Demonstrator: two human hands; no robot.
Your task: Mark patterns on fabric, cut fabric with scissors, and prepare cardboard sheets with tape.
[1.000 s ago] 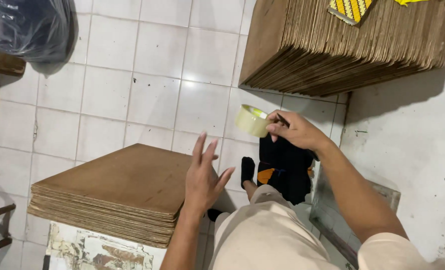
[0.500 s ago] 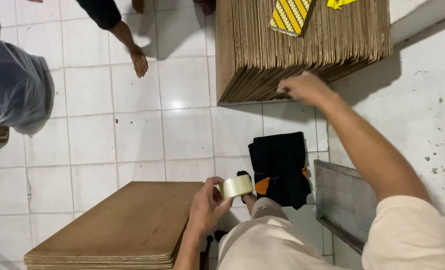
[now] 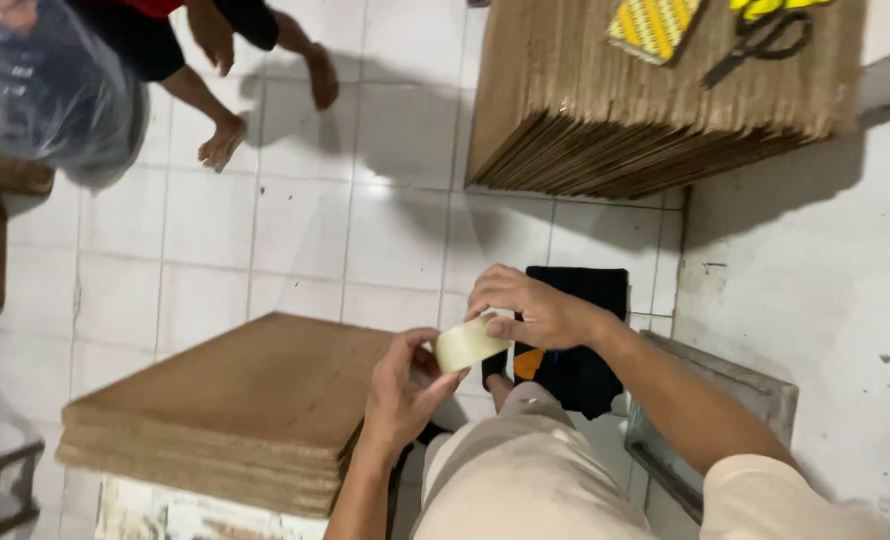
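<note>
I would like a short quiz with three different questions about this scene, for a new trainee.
1. True or false: both hands touch the roll of tape.
2. What lies on the far cardboard stack? A scissors, B a hammer, C a cup.
3. Which hand is nearest the near cardboard stack?

Key:
1. True: the left hand and the right hand both grip it.
2. A, the scissors.
3. The left hand.
</note>
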